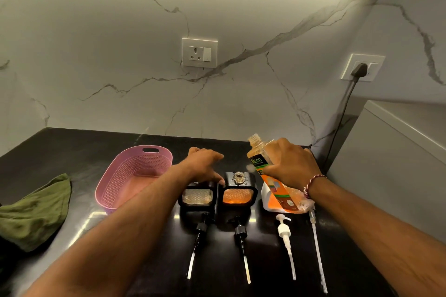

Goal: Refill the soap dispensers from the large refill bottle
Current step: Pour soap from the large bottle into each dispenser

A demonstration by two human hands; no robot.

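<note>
Two black square soap dispensers stand side by side on the dark counter. The left dispenser [196, 198] looks clear inside; my left hand [205, 164] rests over its top, hiding its neck. The right dispenser [239, 194] holds orange soap and its neck is uncapped. My right hand [293, 164] grips the large refill bottle [272, 183] of orange soap, tilted left with its open mouth above and to the right of the right dispenser. Two black pumps [200, 229] [240, 234] lie in front of the dispensers.
A white pump [284, 231] and a loose clear tube [317, 243] lie on the counter at the right. A pink perforated basket [115, 176] sits at the left, a green cloth [33, 212] beyond it. A white appliance [398, 152] and plugged-in cable [342, 116] stand at the right.
</note>
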